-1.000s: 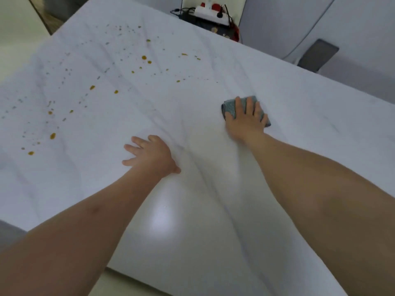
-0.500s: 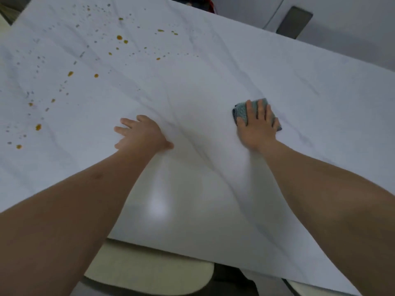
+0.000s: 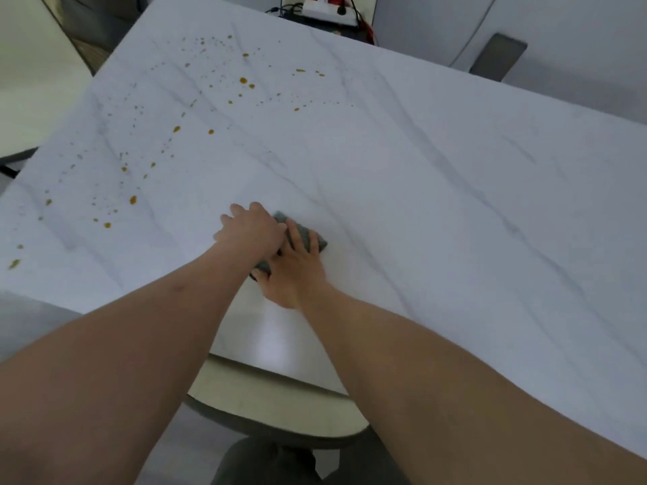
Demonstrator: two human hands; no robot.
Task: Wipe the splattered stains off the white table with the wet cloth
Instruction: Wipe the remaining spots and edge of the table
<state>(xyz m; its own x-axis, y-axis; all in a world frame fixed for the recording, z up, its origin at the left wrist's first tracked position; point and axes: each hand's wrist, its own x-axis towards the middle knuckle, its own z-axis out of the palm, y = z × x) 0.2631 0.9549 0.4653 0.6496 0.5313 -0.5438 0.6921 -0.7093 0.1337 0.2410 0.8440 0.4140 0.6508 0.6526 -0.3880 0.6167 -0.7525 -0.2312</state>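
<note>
Both hands meet on the gray cloth (image 3: 312,239): my right hand (image 3: 294,271) presses it flat, my left hand (image 3: 250,228) grips its edge. Orange stains (image 3: 133,200) dot the white table (image 3: 455,204) nearby.

Table (image 3: 437,190): white marble-look slab w/ thin grey veins, smooth, semi-gloss, soft glare patch on the near edge. Prob sintered stone or laminate, can't tell from here. Stains (image 3: 243,80): orange-brown droplets, look wet/glossy, plus fine grey specks, all on the far-left part. Cloth (image 3: 317,239): grey, matt, fuzzy nap, looks like microfibre; mostly covered by both hands. Chair seat (image 3: 266,397) under the near edge: cream, smooth, matt, leather-like, w/ darker grey rim. Power strip (image 3: 324,10) beyond the far edge: white glossy plastic, black rubbery cables. Dark grey panel (image 3: 499,56) at far right: matt, flat, material unclear.
</note>
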